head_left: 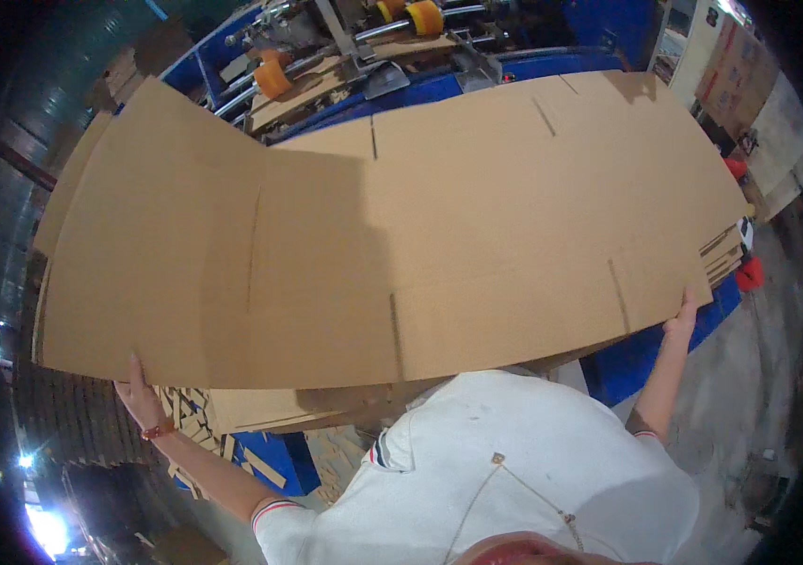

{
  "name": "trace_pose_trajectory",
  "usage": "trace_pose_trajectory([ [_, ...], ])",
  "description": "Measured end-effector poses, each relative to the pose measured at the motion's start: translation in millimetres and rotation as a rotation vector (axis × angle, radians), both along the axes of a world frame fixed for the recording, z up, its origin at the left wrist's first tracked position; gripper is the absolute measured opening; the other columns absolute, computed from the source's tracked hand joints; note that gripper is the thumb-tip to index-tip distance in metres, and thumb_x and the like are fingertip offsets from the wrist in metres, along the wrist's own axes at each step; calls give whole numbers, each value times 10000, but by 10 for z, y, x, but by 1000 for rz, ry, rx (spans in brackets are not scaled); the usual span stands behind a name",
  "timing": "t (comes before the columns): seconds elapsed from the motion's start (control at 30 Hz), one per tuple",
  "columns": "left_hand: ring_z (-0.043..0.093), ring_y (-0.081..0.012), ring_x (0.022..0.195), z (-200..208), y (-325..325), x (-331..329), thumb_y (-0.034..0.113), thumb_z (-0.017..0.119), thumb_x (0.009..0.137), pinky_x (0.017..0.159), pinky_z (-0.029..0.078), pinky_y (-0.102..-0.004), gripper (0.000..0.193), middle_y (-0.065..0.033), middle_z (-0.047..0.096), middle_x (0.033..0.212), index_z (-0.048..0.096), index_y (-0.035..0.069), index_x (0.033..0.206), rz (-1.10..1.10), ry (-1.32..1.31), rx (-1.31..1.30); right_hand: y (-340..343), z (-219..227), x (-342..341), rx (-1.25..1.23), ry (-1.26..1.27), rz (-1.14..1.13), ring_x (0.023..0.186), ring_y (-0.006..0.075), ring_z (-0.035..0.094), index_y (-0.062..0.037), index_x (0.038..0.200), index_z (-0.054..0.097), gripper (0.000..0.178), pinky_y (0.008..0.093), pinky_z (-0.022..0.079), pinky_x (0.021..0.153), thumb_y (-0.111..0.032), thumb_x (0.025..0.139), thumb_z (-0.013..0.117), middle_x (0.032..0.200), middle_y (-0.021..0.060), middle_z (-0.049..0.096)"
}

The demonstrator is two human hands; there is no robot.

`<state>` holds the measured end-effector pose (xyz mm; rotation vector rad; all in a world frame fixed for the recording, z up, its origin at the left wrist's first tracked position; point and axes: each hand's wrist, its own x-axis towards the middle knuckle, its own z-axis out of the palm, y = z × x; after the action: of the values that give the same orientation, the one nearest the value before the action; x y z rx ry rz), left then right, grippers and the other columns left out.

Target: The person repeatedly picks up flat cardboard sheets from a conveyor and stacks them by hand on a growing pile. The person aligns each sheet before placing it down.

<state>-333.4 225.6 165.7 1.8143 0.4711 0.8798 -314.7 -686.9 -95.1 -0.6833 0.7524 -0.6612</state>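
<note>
A large brown cardboard sheet (477,226) with slots cut into its long edges spans the view in front of me. Its left part bends upward along a crease. My left hand (141,400) grips the near left edge, thumb on top and the other fingers hidden beneath. At the near right corner, my right hand (683,314) holds the sheet in the same way, its fingers partly out of sight. Under the sheet, more cardboard (274,407) shows along the near side. Further cardboard layers (723,252) stick out at the right end.
Beyond the sheet stands a blue machine (599,33) with metal shafts and orange rollers (425,17). Cardboard scraps (196,428) lie at the lower left by a blue surface (293,461). Red parts (749,274) sit at the right end, above a grey floor (750,377).
</note>
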Motion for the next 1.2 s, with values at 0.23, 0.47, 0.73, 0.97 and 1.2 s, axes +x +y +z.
trace_pose_trajectory([
  [0.23,588,-171,997,-789,-370,407,158,644,922,870,470,-304,350,-115,616,1159,558,-62,1181,-117,2,236,1437,852,340,-266,-124,-313,1119,248,575,41,1276,508,439,419,477,965,-244,950,577,1279,132,569],
  [0.47,591,-135,899,-690,-1125,520,92,654,901,764,472,-261,196,-67,657,1003,627,-3,1070,67,33,220,2244,1047,600,-1519,65,-130,1103,247,591,5,1137,629,282,420,519,837,-43,861,654,1159,131,646],
  [0.73,562,-206,1076,-1443,-1456,814,5,596,854,934,451,-344,313,-90,615,1191,611,-5,1166,-193,248,376,2109,880,1441,-1559,-262,213,1203,326,550,5,1258,568,407,377,435,1005,-46,856,608,1261,182,592],
  [0.97,381,-312,1361,-1691,-2491,850,-94,541,706,1119,244,-553,658,-72,470,1437,595,191,1297,-779,215,999,2615,1184,1056,-1963,-307,582,1258,340,500,-30,1285,559,585,439,405,1044,-286,775,692,1363,179,518],
  [1.2,431,-353,1311,-1739,-2513,1035,-95,570,706,1105,271,-549,657,-90,517,1388,585,174,1306,-785,263,1037,2853,848,1163,-2202,-125,881,1245,340,493,-85,1234,586,690,438,418,1033,-393,641,758,1317,141,545],
])
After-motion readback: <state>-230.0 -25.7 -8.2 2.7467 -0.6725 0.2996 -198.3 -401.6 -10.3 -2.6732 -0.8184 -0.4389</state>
